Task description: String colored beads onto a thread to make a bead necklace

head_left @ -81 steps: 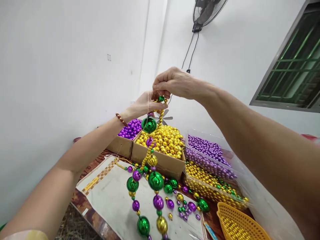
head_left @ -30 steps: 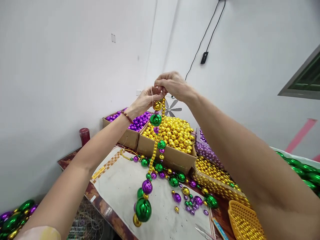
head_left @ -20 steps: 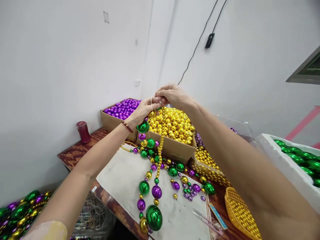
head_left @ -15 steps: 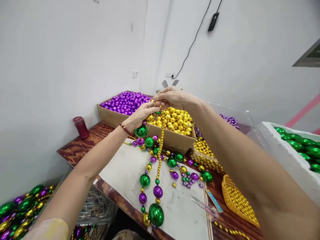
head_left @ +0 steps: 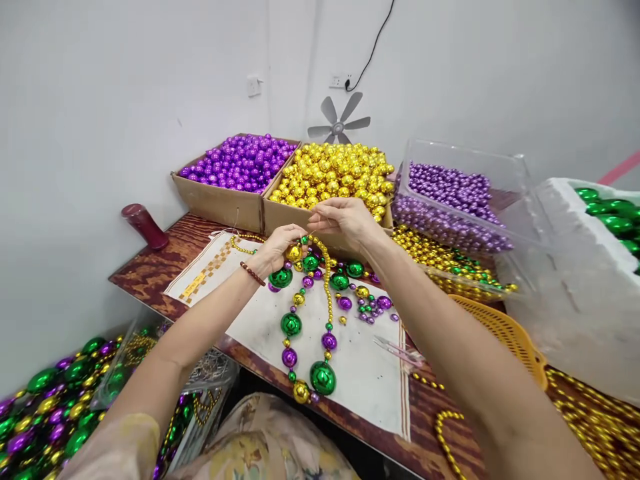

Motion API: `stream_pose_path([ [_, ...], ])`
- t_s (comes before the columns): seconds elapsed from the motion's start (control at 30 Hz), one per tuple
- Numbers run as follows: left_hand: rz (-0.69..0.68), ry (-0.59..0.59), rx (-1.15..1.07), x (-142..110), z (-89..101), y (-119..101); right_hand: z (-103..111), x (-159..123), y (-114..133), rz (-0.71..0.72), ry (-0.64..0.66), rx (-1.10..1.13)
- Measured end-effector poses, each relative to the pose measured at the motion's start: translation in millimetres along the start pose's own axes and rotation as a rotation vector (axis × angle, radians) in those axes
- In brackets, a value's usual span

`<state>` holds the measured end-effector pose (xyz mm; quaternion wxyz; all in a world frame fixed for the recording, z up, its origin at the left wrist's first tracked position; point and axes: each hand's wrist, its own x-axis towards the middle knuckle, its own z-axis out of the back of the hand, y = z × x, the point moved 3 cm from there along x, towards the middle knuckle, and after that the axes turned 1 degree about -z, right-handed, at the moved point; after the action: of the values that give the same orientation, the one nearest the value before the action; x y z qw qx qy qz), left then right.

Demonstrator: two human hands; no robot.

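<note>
Across the wood-grained table (head_left: 143, 270) lies a pale cloth (head_left: 360, 400), with a cardboard box (head_left: 283, 213) heaped with gold beads (head_left: 345, 173) standing beyond it. Over the cloth runs the bead string (head_left: 291, 325), in purple, green and gold, its long axis leading from a raised upper end down toward the table's near edge; two strands run roughly side by side and meet in a low loop. Whether that loop rests on the edge or hangs free, I cannot tell from where I stand. Left hand (head_left: 286, 247): the nearer to the string, at its top, thumb and fingers clamped on it beside a small green bead (head_left: 305, 240). Right hand (head_left: 345, 219): slightly higher, to the right, apart from the left; thumb and forefinger together, seemingly on a thin thread (head_left: 314, 231). Key relation: the green bead lies below and to the left of the right fingertips, the thread bridging the gap.
</note>
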<state>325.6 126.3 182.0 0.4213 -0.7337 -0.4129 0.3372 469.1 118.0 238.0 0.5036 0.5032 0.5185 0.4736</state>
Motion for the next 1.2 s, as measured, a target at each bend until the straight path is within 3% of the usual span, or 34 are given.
stream_pose_path([
  [0.13,-0.030,-0.090,0.000,-2.8,7.5,7.9,5.1,-37.5,-38.2,0.222,-0.068,-0.021],
  [0.27,-0.040,-0.016,0.031,-8.7,0.9,6.2,7.3,-73.4,-79.0,0.355,-0.099,-0.245],
  [0.43,0.069,0.102,0.065,-18.2,-11.3,11.4,14.8,-87.0,-111.5,0.482,-0.208,-0.622],
  [0.6,0.276,0.175,0.040,-31.4,-10.7,31.1,13.5,-90.8,-123.4,0.465,-0.350,-0.924],
  [0.7,0.320,0.178,0.057,-39.5,-6.5,42.8,6.1,-94.9,-135.4,0.470,-0.349,-0.984],
  [0.83,0.226,0.026,0.096,-45.1,0.5,55.6,-0.9,-104.8,-161.4,0.383,-0.250,-0.944],
  [0.93,0.178,-0.089,0.103,-47.0,6.0,67.9,-2.1,-120.6,-172.5,0.341,-0.198,-0.734],
  [1.03,0.120,-0.118,0.113,-47.8,8.4,81.1,-6.3,-137.9,-170.4,0.291,-0.249,-0.578],
  [1.2,-0.020,-0.102,0.254,-52.5,2.6,93.1,-25.2,-147.8,-160.7,0.206,-0.398,-0.683],
])
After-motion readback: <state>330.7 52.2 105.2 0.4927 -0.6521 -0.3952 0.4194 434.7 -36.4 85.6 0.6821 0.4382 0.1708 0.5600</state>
